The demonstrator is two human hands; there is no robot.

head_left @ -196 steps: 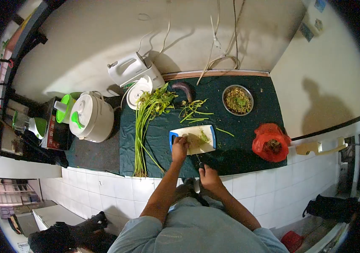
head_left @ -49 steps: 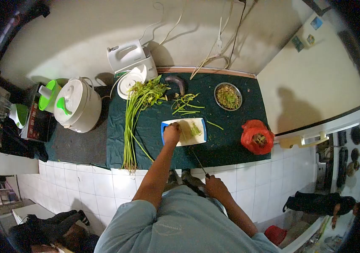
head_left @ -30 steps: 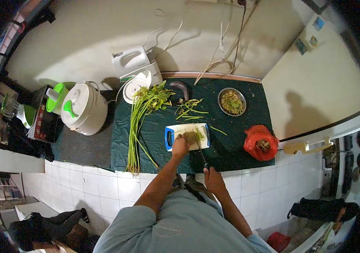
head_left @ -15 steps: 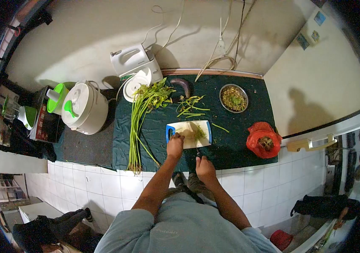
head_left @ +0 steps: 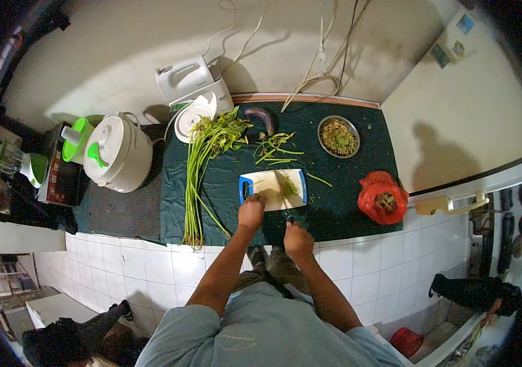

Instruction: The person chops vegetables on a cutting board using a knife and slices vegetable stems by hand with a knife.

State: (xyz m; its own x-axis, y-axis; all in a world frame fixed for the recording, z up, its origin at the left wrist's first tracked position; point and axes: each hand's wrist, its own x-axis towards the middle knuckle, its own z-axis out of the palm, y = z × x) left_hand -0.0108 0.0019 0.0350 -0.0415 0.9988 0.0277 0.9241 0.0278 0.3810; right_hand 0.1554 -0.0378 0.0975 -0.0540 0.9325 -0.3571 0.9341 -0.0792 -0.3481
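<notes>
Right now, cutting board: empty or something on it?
Something on it: finely chopped greens lie on the right half of the cutting board. What lies under the left hand, I can't tell.

Decent gap on the green cloth (head_left: 342, 211) between cutting board (head_left: 264, 178) and red bag (head_left: 370, 194). Leafy stalks (head_left: 193, 189) block the left, cut stems (head_left: 282, 161) crowd the back.

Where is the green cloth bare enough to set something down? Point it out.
Mostly bare: the green cloth between the cutting board and the red bag, and a narrower strip between the board and the leafy bunch. Crowded: the back left, with bunch, eggplant and cut stems.
</notes>
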